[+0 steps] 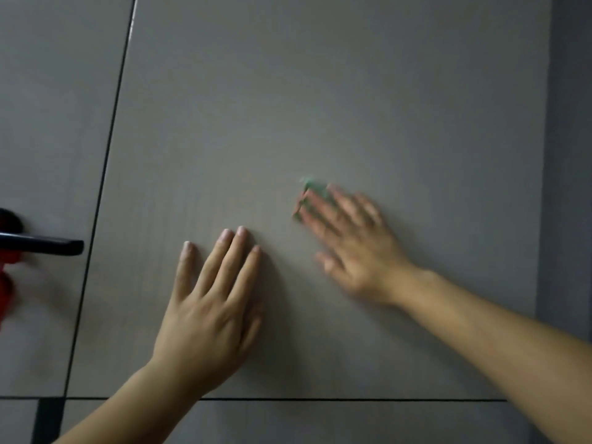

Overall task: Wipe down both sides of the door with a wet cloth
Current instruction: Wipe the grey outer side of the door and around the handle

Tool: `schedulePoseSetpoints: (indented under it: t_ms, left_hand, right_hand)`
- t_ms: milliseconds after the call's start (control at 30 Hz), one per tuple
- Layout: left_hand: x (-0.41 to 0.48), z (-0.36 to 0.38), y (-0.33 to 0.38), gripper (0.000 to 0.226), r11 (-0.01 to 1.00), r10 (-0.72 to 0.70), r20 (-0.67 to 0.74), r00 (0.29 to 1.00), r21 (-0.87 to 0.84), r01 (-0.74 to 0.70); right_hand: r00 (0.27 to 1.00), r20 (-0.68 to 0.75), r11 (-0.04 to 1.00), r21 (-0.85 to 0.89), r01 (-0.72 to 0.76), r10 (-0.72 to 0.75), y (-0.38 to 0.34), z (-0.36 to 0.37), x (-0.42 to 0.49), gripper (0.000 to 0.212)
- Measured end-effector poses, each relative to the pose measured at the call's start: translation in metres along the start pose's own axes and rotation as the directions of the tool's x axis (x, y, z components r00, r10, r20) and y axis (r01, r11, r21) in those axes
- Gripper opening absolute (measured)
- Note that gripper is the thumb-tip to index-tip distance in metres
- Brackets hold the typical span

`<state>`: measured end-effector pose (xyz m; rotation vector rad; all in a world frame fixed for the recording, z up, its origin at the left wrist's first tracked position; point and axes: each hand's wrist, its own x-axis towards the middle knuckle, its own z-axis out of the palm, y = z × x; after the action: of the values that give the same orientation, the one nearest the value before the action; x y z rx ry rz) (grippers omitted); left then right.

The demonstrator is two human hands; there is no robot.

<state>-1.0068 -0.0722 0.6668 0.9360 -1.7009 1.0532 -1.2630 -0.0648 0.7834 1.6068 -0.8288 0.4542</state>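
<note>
The grey door (288,107) fills the head view, its face divided by thin dark grooves. My left hand (208,299) lies flat on the door with straight, spread fingers. My right hand (349,241) is blurred and presses a small green cloth (312,189) against the door with straight fingers. Only a bit of the cloth shows past the fingertips; the rest is hidden under the hand.
A black lever handle (45,245) sticks out at the left edge, with something red (6,283) hanging below it. A darker strip, the frame or wall (567,155), runs down the right side. A horizontal groove (352,400) crosses the door below my hands.
</note>
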Motion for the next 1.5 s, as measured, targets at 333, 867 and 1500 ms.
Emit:
schedulePoseSetpoints:
  t_ms: [333, 867, 1500]
  left_hand:
    - [-0.024, -0.011, -0.032, 0.073, 0.973, -0.229, 0.08, 0.97, 0.024, 0.227]
    - [-0.055, -0.016, -0.064, 0.071, 0.983, -0.183, 0.087, 0.979, 0.017, 0.182]
    - [-0.091, -0.009, -0.08, 0.07, 0.983, -0.182, 0.034, 0.983, 0.028, 0.182]
  right_hand:
    - [0.993, 0.014, 0.992, 0.05, 0.113, -0.114, -0.068, 0.006, 0.002, 0.077]
    - [0.98, 0.055, 0.981, 0.026, 0.193, -0.194, -0.066, -0.017, 0.081, 0.07]
    - [0.996, 0.041, 0.993, 0.09, -0.082, 0.078, -0.105, -0.039, 0.205, 0.079]
